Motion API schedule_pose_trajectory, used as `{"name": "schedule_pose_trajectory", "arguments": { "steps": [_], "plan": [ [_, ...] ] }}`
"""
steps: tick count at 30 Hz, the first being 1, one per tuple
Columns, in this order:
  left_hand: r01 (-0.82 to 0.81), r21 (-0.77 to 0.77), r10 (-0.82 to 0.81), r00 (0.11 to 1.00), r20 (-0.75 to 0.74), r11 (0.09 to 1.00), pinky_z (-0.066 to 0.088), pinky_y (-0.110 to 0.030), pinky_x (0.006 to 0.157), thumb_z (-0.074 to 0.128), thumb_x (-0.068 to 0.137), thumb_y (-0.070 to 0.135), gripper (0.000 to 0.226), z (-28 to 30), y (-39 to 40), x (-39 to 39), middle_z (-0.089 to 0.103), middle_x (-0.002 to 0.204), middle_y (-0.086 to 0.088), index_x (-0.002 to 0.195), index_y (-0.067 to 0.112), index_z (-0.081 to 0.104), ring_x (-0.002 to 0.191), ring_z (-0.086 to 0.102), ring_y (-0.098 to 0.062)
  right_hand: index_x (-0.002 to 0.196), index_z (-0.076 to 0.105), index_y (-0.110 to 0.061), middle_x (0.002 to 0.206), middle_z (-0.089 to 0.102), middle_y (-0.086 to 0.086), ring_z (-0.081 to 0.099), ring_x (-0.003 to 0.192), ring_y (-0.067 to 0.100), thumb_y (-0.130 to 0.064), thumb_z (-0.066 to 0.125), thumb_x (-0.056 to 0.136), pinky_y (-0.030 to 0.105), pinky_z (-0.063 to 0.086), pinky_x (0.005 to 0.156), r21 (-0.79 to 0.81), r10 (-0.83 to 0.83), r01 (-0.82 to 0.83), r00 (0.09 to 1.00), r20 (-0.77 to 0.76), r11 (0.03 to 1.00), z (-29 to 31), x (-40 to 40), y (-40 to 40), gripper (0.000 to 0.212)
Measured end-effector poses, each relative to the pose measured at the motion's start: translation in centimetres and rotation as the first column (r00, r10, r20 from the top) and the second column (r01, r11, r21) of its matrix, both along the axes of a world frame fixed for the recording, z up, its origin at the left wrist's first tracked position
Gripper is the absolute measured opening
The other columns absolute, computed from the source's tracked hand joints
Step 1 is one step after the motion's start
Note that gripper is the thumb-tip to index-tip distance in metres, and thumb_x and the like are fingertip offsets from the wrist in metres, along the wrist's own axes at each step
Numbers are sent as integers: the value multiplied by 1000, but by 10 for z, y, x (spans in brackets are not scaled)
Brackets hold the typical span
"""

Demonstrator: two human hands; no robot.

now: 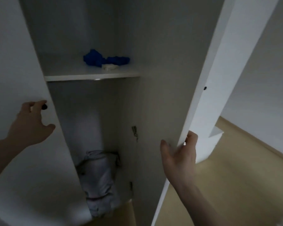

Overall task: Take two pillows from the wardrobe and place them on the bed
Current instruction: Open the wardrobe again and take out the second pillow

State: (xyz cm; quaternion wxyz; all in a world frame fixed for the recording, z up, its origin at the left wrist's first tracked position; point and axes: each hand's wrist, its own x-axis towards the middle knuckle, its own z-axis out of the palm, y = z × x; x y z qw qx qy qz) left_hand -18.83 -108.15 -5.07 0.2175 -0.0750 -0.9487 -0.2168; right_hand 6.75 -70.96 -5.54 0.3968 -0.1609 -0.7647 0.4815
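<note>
The white wardrobe [95, 77] stands with both doors swung apart. Low inside, a pale grey pillow [97, 180] is stuffed upright at the bottom, with a second whitish one [88, 129] standing behind it in the dark. My left hand [31, 123] reaches to the left door [15, 79]; its fingertips touch the small black knob [44, 106]. My right hand [180, 154] holds the outer edge of the right door [162, 79], thumb on the inside, fingers wrapped around the outside. The bed is out of view.
A shelf at mid height carries crumpled blue cloth [104, 59] and a small white item [109, 67]. Metal hinges [134, 132] show on the right inner wall. Beige floor [235, 168] and a white wall lie to the right beyond the door.
</note>
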Motion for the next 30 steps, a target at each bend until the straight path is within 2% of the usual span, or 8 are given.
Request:
{"name": "schedule_pose_trajectory", "arguments": {
  "steps": [3, 7, 10, 12, 17, 22, 27, 30],
  "plan": [
    [-11, -15, 12, 1000, 8, 1000, 48, -65, 96, 90, 66, 22, 89, -1, 6, -5, 39, 141, -22, 141, 14, 43, 114, 52, -52, 127, 41, -23, 116, 59, -4, 64, 107, 11, -18, 79, 82, 39, 59, 89, -29, -65, 64, 997, -35, 998, -1, 4, 12, 59],
    [-35, -9, 35, 999, 25, 999, 46, -66, 98, 88, 72, 16, 82, 6, 13, -2, 30, 144, -21, 141, 12, 45, 117, 48, -56, 158, 20, -12, 157, 35, 8, 37, 148, 20, -8, 76, 84, 47, 38, 119, -16, -172, 172, 969, -178, 985, 6, 9, 15, 93],
    [-74, -32, 76, 996, 55, 997, 45, -64, 98, 86, 74, 17, 81, 9, 15, 1, 28, 146, -19, 143, 12, 44, 120, 46, -55, 155, 27, 5, 163, 26, 22, 23, 156, 25, -3, 67, 81, 39, 24, 126, 207, -154, 237, 923, -352, 949, 13, 11, 2, 84],
    [-101, -44, 104, 992, 76, 994, 46, -62, 98, 85, 75, 19, 80, 9, 8, 3, 27, 147, -18, 142, 14, 42, 121, 45, -54, 145, 44, 5, 159, 34, 26, 30, 154, 29, 2, 64, 81, 40, 28, 124, 369, 30, 124, 922, -386, 921, 11, 2, -16, 67],
    [-107, -81, 118, 983, 142, 991, 48, -58, 97, 82, 77, 25, 81, 11, 6, 4, 26, 147, -16, 145, 19, 38, 120, 49, -51, 145, 52, -21, 156, 46, -9, 42, 145, 7, 0, 68, 86, 30, 36, 120, 349, 416, -397, 909, 23, 849, -5, -54, -47, 64],
    [-70, -79, 85, 973, 214, 994, 50, -50, 91, 75, 82, 28, 79, 14, 2, -1, 34, 147, -12, 147, 23, 32, 112, 59, -43, 146, 49, -25, 148, 45, -16, 43, 138, 6, -5, 67, 88, -5, 17, 107, 333, 533, -596, 803, 267, 731, -20, -107, -77, 64],
    [-72, -44, 79, 981, 177, 996, 51, -46, 86, 74, 81, 26, 67, 19, 19, -7, 38, 142, -8, 139, 15, 41, 108, 61, -40, 144, 50, -22, 150, 47, -6, 45, 137, 10, -6, 66, 88, -9, 15, 100, 268, 574, -695, 709, 409, 667, -47, -145, -93, 60],
    [-121, -12, 121, 979, 163, 993, 49, -42, 83, 72, 81, 23, 54, 25, 19, -9, 45, 134, -8, 128, 14, 47, 104, 62, -39, 142, 52, -24, 142, 50, -10, 51, 125, 7, -10, 67, 89, 3, 32, 101, 231, 599, -735, 662, 451, 638, -64, -158, -99, 57]
  ]
}}
